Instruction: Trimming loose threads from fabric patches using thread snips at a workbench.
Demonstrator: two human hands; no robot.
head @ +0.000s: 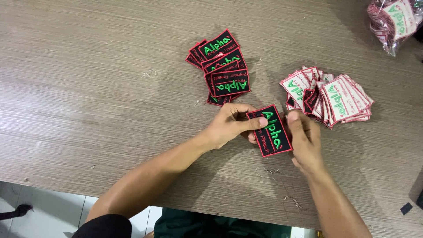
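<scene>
Together, left hand [229, 125] and right hand [304, 139] pinch patch [271, 132].

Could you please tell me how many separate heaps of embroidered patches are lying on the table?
2: a face-up black heap above the left hand, and a mostly face-down white-backed heap above the right hand. Individual patches overlap, hiding some.

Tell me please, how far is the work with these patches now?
Looks done: a stack of black patches lies face-up on the table. In hand: the left hand and right hand both hold one black patch by its edges. Left: a heap of patches lying mostly white back up, plus a plastic bag with more, probably roughly half.
</scene>
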